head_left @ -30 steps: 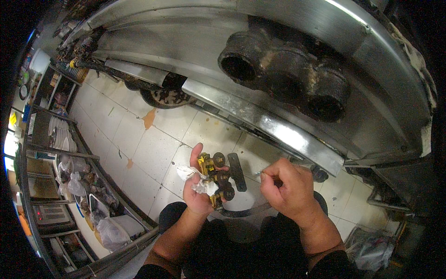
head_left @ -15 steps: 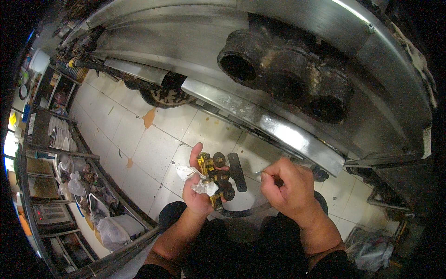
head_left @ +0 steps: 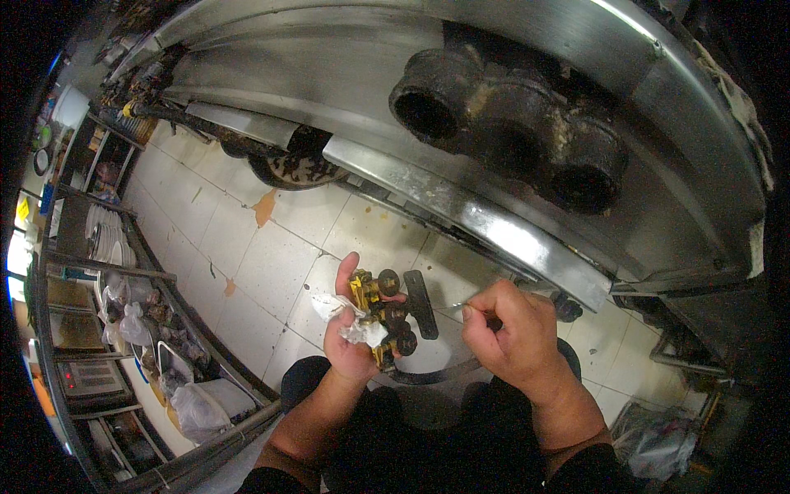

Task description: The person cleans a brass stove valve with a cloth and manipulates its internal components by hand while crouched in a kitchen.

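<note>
In front of me, my left hand (head_left: 352, 350) is wrapped round a brass valve assembly (head_left: 382, 356) with several round black knobs (head_left: 403, 342). A crumpled white tissue (head_left: 362, 331) is caught between my thumb and the brass. Just right of the knobs, a flat dark bar (head_left: 420, 305) with holes stands across the assembly; I cannot tell how it is fixed. My right hand (head_left: 514, 329) is closed in a pinch, thumb against forefinger. A thin pale sliver (head_left: 461, 305) sticks out leftward from that pinch toward the bar, apart from it; its kind is too small to tell.
A steel stove body (head_left: 329, 58) with a blackened three-hole burner casting (head_left: 510, 132) rises ahead, its steel rail (head_left: 461, 210) below. White floor tiles (head_left: 239, 255) lie underneath. Shelves with stacked plates (head_left: 104, 235) and plastic bags (head_left: 136, 325) line the left. A plastic bag (head_left: 654, 440) sits lower right.
Both hands keep almost the same place and grip. The thin sliver at my right fingertips shows a little more clearly. The stove has shifted slightly in the picture.
</note>
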The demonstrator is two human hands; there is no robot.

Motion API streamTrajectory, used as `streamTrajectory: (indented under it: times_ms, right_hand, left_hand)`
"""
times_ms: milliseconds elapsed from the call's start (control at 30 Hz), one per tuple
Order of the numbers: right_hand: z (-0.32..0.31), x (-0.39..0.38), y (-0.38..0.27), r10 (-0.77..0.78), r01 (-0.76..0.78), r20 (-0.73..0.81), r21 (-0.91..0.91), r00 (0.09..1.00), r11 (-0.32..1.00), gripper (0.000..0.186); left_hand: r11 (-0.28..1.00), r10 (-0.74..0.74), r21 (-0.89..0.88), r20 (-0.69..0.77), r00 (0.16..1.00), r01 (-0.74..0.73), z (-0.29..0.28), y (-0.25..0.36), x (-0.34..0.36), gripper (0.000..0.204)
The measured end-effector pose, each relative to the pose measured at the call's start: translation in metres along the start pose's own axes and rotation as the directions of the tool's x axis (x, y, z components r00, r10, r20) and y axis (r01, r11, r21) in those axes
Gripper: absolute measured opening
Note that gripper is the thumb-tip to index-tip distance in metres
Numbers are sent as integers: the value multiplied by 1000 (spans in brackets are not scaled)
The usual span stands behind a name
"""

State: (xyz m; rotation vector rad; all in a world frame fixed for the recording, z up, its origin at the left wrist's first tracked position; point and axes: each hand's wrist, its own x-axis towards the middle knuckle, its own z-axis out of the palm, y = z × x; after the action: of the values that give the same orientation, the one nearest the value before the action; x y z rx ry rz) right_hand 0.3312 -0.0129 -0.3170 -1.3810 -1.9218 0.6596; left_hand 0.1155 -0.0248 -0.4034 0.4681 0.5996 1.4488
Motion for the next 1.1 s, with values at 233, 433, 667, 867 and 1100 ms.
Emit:
streamTrajectory:
  times_ms: [233, 433, 667, 867, 1100]
  right_hand:
    - [-1, -1, -2, -51, 51, 21, 22, 998, 998, 11]
    - [9, 2, 2, 72, -85, 136, 92, 988, 992, 10]
    - [17, 2, 9, 179, -201, 127, 190, 976, 961, 10]
    - [16, 8, 12, 471, -565, 313, 411, 825, 715, 10]
    - [13, 6, 14, 316, -439, 332, 422, 889, 793, 12]
  left_hand:
    - [991, -46, 126, -18, 999, 48, -2, 2, -4, 89]
    - [981, -34, 191, -16, 999, 36, 2, -1, -4, 86]
    - [955, 37, 294, -22, 999, -29, 2, -7, 0, 86]
    - [935, 10, 354, 52, 999, -28, -4, -8, -3, 90]
    - [938, -4, 347, 57, 998, -16, -1, -7, -5, 90]
